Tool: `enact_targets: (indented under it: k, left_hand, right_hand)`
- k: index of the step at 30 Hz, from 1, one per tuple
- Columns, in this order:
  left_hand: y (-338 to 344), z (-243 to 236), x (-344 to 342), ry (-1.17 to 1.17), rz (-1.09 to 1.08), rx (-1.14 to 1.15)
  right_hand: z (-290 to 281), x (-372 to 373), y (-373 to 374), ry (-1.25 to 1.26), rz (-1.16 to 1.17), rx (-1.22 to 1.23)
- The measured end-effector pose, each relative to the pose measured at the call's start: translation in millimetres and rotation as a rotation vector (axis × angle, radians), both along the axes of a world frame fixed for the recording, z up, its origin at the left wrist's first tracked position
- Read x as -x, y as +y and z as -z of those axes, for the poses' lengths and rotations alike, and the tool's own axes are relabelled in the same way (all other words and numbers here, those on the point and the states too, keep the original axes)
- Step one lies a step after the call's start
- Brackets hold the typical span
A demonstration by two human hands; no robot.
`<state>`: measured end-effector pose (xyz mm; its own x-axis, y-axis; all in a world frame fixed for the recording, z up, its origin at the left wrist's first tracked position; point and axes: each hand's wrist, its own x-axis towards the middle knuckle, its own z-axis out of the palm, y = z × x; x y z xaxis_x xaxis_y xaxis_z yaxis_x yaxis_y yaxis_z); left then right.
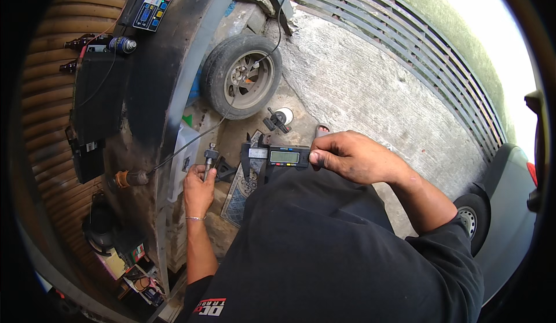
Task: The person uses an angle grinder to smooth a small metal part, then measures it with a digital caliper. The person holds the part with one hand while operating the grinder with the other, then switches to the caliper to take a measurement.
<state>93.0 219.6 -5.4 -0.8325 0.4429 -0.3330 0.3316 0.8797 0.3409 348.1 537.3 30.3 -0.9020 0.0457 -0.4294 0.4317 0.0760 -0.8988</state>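
My right hand (pixel 347 158) grips a digital caliper (pixel 278 158) with a grey display, thumb on its slider, held level in front of my black shirt. The caliper's jaws point down at its left end. My left hand (pixel 198 190), with a thin bracelet at the wrist, holds a small metal bolt-like part (pixel 209 158) upright between the fingers, a short way left of the caliper jaws. The part and the jaws are apart.
A loose car wheel (pixel 242 77) lies on the concrete ahead. A black workbench (pixel 145 91) at the left carries a spray can (pixel 123 45), a black case and a cable. A patterned mat (pixel 240 193) lies below. A grey car (pixel 504 207) stands at the right, metal grating (pixel 405 39) beyond.
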Motion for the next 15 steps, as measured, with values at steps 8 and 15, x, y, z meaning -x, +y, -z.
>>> enact_targets:
  k: [8, 15]
  left_hand:
    - [-12, 10, -6, -0.137, -0.147, -0.125]
    - [-14, 5, -18, -0.149, -0.089, -0.388]
  right_hand:
    - [-1, -6, -3, -0.017, -0.008, -0.036]
    - [-2, -11, -13, -0.037, -0.018, -0.049]
